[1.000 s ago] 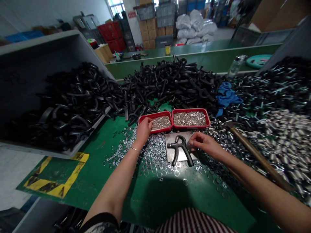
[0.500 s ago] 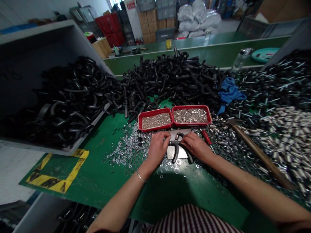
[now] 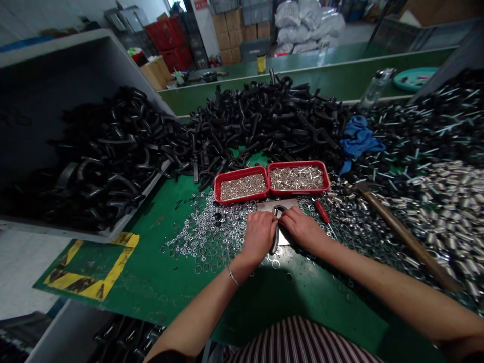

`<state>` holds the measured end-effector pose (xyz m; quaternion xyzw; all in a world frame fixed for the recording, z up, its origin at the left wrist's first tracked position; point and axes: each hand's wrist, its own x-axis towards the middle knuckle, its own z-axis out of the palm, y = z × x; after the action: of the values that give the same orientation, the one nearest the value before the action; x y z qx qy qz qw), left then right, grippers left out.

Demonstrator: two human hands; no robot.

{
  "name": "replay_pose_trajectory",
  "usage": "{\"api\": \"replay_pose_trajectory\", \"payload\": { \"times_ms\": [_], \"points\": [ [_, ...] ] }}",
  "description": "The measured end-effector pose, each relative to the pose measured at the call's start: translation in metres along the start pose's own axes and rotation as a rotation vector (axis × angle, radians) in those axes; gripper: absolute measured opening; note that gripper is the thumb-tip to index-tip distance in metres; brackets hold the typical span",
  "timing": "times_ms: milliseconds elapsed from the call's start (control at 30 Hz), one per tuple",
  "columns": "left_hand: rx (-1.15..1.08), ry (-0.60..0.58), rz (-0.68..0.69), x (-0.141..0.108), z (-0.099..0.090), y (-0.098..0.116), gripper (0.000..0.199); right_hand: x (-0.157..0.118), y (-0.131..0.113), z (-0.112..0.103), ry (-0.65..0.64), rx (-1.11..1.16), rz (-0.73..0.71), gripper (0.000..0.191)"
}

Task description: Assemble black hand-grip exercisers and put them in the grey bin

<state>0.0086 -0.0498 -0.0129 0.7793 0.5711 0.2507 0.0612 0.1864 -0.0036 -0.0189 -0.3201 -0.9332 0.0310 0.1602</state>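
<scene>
My left hand (image 3: 259,233) is closed on a curved black handle piece (image 3: 276,244) above a metal plate (image 3: 284,239). From the other side my right hand (image 3: 302,228) grips the same black piece, its fingertips close to the left ones. The piece's hooked upper end shows just beyond my fingers; its middle is hidden by both hands. Behind the plate stand two red trays: the left tray (image 3: 242,201) holds tiny metal parts, the right tray (image 3: 300,192) small metal pins. To the right of the plate lies a red-handled screwdriver (image 3: 322,212).
Loose washers and rings (image 3: 212,237) spread left of the plate. A hammer (image 3: 408,234) lies at right beside metal sleeves (image 3: 449,201). Black handle parts (image 3: 264,118) are heaped behind the trays and in a grey bin (image 3: 132,65). A blue cloth (image 3: 359,138) rests on the pile's edge.
My left hand has moved right, up against my right hand, and now covers the middle of the black piece. The right hand has stayed almost in place.
</scene>
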Motion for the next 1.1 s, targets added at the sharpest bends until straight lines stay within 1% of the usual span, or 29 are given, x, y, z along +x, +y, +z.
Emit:
{"api": "replay_pose_trajectory", "payload": {
  "times_ms": [67,167,200,267,333,433,500,567,633,667,733,833,1000,1100],
  "points": [
    [0.039,0.003,0.013,0.000,0.003,0.000,0.012,0.000,0.001,-0.001,0.012,0.090,0.026,0.024],
    [0.086,0.010,0.042,0.002,0.005,-0.002,0.014,-0.007,0.007,-0.008,0.072,0.309,0.110,0.019],
    [0.105,0.008,0.062,0.003,0.005,-0.003,0.014,-0.012,0.010,-0.013,0.100,0.360,0.153,0.019],
    [0.158,-0.009,0.127,0.005,0.005,-0.004,0.015,-0.026,0.018,-0.023,0.132,0.393,0.234,0.022],
    [0.218,-0.039,0.209,0.007,0.005,-0.006,0.016,-0.047,0.031,-0.036,0.119,0.373,0.299,0.023],
    [0.276,-0.077,0.300,0.010,0.004,-0.010,0.018,-0.085,0.063,-0.055,0.061,0.273,0.372,0.026],
    [0.279,-0.082,0.339,0.011,0.003,-0.012,0.017,-0.112,0.088,-0.067,0.040,0.111,0.408,0.028],
    [0.246,-0.059,0.355,0.012,0.002,-0.015,0.016,-0.136,0.111,-0.078,0.014,-0.102,0.462,0.030],
    [0.193,-0.024,0.348,0.013,0.002,-0.017,0.014,-0.154,0.125,-0.086,-0.029,-0.277,0.543,0.030],
    [0.170,-0.011,0.344,0.013,0.002,-0.018,0.013,-0.160,0.130,-0.089,-0.052,-0.326,0.579,0.029],
    [0.147,-0.015,0.355,0.014,0.000,-0.019,0.014,-0.168,0.134,-0.090,-0.086,-0.362,0.619,0.029],
    [0.132,-0.056,0.379,0.015,-0.002,-0.019,0.016,-0.172,0.138,-0.086,-0.109,-0.373,0.619,0.029],
    [0.043,-0.062,0.254,0.014,-0.004,-0.020,0.016,-0.176,0.157,-0.073,-0.158,-0.370,0.608,0.030],
    [0.007,-0.072,0.217,0.014,-0.003,-0.021,0.016,-0.179,0.166,-0.068,-0.177,-0.383,0.597,0.030]
  ]
}}
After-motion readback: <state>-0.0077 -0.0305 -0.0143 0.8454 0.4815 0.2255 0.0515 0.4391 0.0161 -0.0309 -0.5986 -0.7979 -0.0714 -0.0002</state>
